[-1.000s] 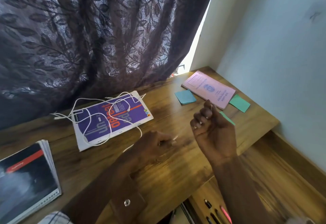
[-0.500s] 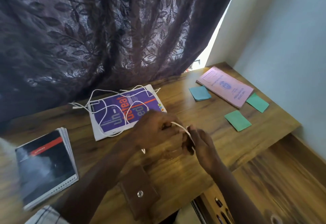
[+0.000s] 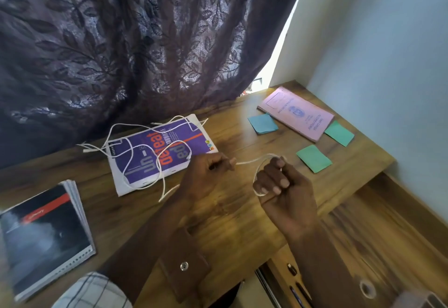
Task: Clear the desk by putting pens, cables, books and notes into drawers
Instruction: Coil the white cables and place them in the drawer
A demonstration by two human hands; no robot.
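A thin white cable (image 3: pixel 135 152) lies tangled over a purple book (image 3: pixel 161 153) on the wooden desk (image 3: pixel 232 223). My left hand (image 3: pixel 206 174) pinches a stretch of this cable just right of the book. My right hand (image 3: pixel 278 184) is a fist with the cable looped around its fingers. A short taut run of cable joins the two hands. A black spiral notebook (image 3: pixel 43 237) rests at the desk's left edge. A pink booklet (image 3: pixel 297 113) sits at the far right corner, with a blue note (image 3: pixel 263 123) and two green notes (image 3: pixel 314 158) (image 3: pixel 339 133) around it.
A brown wallet (image 3: pixel 184 266) with a snap lies near the desk's front edge. At bottom right an open drawer (image 3: pixel 278 281) shows several pens (image 3: pixel 294 283). A dark patterned curtain (image 3: pixel 135 41) hangs behind the desk, and a pale wall (image 3: pixel 388 65) closes the right side.
My right hand came down from its raised position, met the left hand, and now holds a loop of cable wound around its fingers. The hands have drawn apart, stretching the cable.
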